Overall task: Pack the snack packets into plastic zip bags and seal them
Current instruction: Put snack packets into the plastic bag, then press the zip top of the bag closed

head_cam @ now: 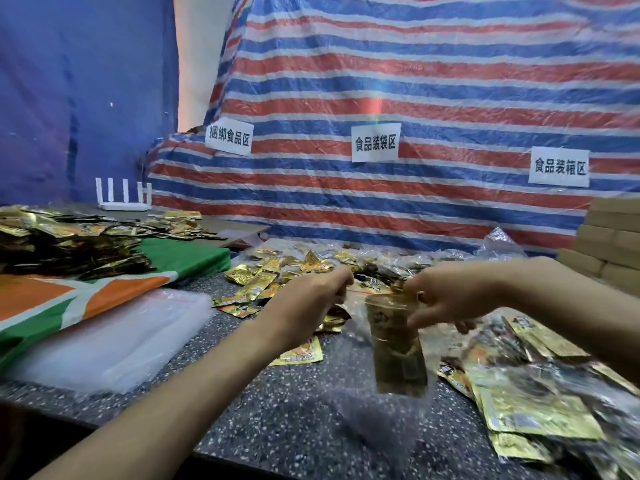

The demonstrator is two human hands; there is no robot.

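While both hands hang over the counter [294, 420], one bag [393, 337] is held up between them, above the counter's middle and clear of it. The right hand [446, 299] pinches the bag's top right part, with the thumb in front. The left hand [311, 299] has its fingers curled at the bag's top left edge, by the red zip strip; blur hides whether they grip it. Inside the bag a bunch of brown-gold packets [400, 368] stands upright, too smeared to count.

Three white signs [375, 143] with black characters are fixed to the tarp [415, 81]. One white router [123, 199] with four antennas stands at the far left. Loose packets [270, 278] lie scattered beyond the left hand, far too many to count, and a bigger heap [69, 244] covers the far left.

The counter is dark speckled stone. A green, orange and white cloth [104, 292] covers its left part, under the heap. The red, white and blue striped tarp drapes the whole back, beside a plain blue sheet [69, 98] at the left.

A stack of empty bags [114, 341] lies flat on the near left, partly over the cloth. Filled bags [540, 393], gold packets showing through the plastic, pile up at the near right. Brown boxes [609, 244] are stacked at the right edge, closed.
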